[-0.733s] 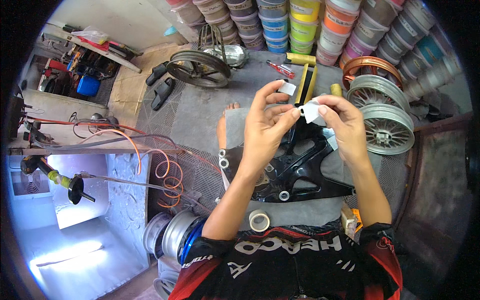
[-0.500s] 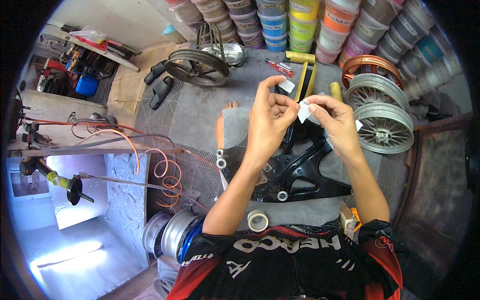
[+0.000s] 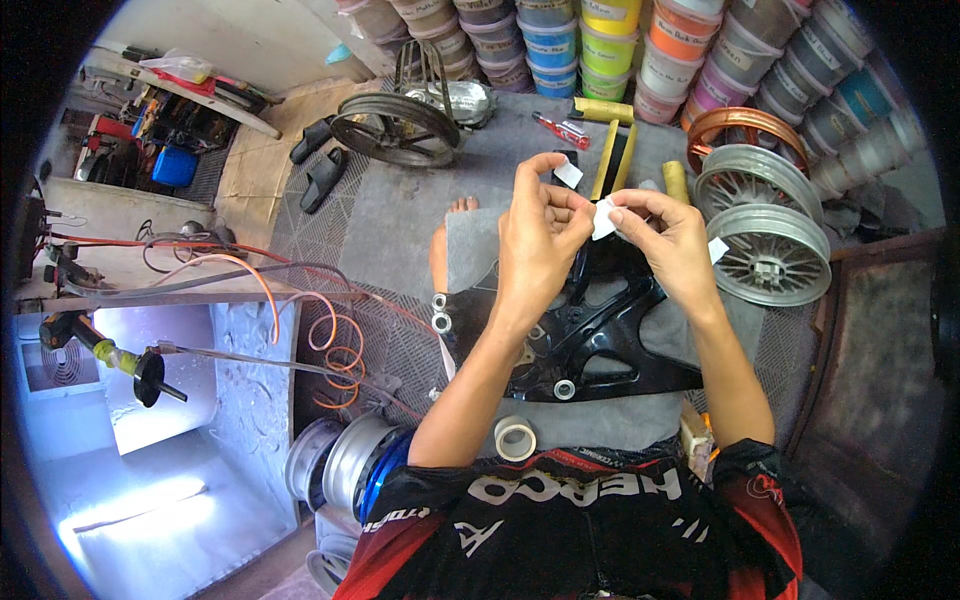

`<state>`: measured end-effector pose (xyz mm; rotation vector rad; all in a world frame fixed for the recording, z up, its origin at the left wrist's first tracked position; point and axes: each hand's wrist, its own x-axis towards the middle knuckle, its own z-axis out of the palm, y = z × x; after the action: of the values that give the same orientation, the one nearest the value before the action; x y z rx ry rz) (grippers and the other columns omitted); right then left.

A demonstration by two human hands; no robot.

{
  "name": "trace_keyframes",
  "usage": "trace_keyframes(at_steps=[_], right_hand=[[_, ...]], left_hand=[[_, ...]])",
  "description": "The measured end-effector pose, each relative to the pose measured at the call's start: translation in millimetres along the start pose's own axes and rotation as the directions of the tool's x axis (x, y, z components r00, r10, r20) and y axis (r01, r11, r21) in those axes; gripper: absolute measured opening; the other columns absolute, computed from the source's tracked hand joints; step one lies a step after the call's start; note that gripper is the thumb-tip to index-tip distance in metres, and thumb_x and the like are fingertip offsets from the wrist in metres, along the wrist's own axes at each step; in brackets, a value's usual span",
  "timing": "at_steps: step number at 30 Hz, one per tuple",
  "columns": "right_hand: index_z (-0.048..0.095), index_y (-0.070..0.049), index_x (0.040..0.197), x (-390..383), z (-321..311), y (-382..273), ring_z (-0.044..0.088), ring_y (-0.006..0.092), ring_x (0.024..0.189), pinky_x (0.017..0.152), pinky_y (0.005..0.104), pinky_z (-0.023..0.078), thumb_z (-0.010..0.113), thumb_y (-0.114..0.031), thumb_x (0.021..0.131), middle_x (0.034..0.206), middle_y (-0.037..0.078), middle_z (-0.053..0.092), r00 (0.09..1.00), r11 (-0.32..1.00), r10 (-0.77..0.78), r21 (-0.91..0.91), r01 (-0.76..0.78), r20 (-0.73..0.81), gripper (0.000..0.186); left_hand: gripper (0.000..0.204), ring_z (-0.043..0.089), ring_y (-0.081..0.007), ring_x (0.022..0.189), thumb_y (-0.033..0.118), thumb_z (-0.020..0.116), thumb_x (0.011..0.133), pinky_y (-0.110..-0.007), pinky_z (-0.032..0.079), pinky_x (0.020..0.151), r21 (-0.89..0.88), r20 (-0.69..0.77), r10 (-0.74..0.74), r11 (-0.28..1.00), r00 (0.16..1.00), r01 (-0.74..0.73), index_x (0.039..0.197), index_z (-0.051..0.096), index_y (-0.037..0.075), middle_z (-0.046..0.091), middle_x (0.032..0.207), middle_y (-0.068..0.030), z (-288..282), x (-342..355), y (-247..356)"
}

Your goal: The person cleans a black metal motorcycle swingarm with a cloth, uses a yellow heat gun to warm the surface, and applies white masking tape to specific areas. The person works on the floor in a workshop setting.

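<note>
A small white piece of tape (image 3: 602,220) is pinched between the fingertips of my left hand (image 3: 540,235) and my right hand (image 3: 668,238), which meet above a glossy black motorcycle swingarm (image 3: 610,345). Another white piece (image 3: 568,174) hangs by my raised left index finger. One more white scrap (image 3: 718,249) sticks out beside the back of my right hand. Below my hands, the swingarm lies across my lap, with pale rings in its round holes. A roll of masking tape (image 3: 515,438) rests close to my body.
Silver wheel rims (image 3: 765,255) and an orange rim (image 3: 750,135) lie at the right. Stacked tubs (image 3: 610,50) line the back. A dark wheel (image 3: 395,130), sandals (image 3: 322,180) and a red-handled tool (image 3: 562,130) sit on the floor. An orange coiled hose (image 3: 335,350) hangs at left.
My fingers have shifted slightly around the white tape piece, which now shows at a different angle. Both hands stay pinched together in nearly the same place.
</note>
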<state>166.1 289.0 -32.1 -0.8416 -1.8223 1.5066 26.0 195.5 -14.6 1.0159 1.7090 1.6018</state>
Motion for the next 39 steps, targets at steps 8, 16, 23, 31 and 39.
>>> trace_keyframes(at_steps=[8, 16, 23, 31, 39], right_hand=[[0.068, 0.004, 0.105, 2, -1, 1, 0.058, 0.0047, 0.077, 0.069, 0.0183, 0.049, 0.068, -0.008, 0.089, 0.089, 0.001, 0.066, 1.0, 0.994, -0.003, 0.109, 0.0, 0.029, 0.02], [0.072, 0.001, 0.1, 2, 2, 7, 0.055, 0.005, 0.071, 0.064, 0.0212, 0.045, 0.072, -0.013, 0.085, 0.082, 0.001, 0.068, 1.0, 0.994, 0.01, 0.111, -0.009, -0.005, 0.02], [0.072, -0.001, 0.101, 3, 1, 11, 0.06, 0.0089, 0.07, 0.065, 0.0243, 0.048, 0.074, -0.018, 0.083, 0.079, 0.004, 0.07, 1.0, 0.998, -0.01, 0.055, 0.011, -0.017, 0.024], [0.071, -0.008, 0.109, 5, -25, -13, 0.067, 0.029, 0.07, 0.064, 0.0392, 0.051, 0.075, -0.042, 0.077, 0.076, 0.013, 0.069, 0.975, 0.857, -0.216, -0.488, 0.167, -0.046, 0.047], [0.069, 0.001, 0.1, 25, -128, -1, 0.055, 0.0036, 0.072, 0.063, 0.0199, 0.044, 0.061, -0.019, 0.095, 0.083, -0.002, 0.065, 0.713, 0.942, -0.321, -0.135, 0.306, -0.623, 0.022]], left_hand=[[0.05, 0.062, -0.0106, 0.077, -0.005, 0.064, 0.085, -0.021, 0.051, 0.068, -0.067, -0.001, -0.024, 0.997, 1.0, 0.024, 0.127, 0.038, 0.0, 0.061, 0.087, -0.0087, 2, 2, 8], [0.051, 0.063, -0.0106, 0.078, -0.004, 0.065, 0.084, -0.022, 0.051, 0.068, 0.044, 0.012, -0.006, 0.999, 1.0, 0.005, 0.127, 0.038, -0.001, 0.062, 0.087, -0.0085, -1, 3, 5], [0.056, 0.064, -0.0118, 0.078, -0.003, 0.066, 0.083, -0.022, 0.052, 0.066, 0.118, -0.01, 0.029, 0.993, 1.0, -0.027, 0.13, 0.037, 0.001, 0.061, 0.089, -0.0089, 0, 0, 4], [0.062, 0.064, -0.0117, 0.074, 0.005, 0.075, 0.08, -0.023, 0.05, 0.064, 0.409, -0.067, 0.011, 0.913, 0.998, 0.018, 0.133, 0.042, 0.009, 0.055, 0.092, -0.0052, 5, -4, 23], [0.053, 0.06, -0.0171, 0.098, -0.002, 0.068, 0.082, -0.026, 0.049, 0.078, 0.373, -0.045, 0.29, 0.893, 0.956, -0.253, 0.129, 0.045, 0.004, 0.054, 0.122, -0.0159, -19, -25, 48]])
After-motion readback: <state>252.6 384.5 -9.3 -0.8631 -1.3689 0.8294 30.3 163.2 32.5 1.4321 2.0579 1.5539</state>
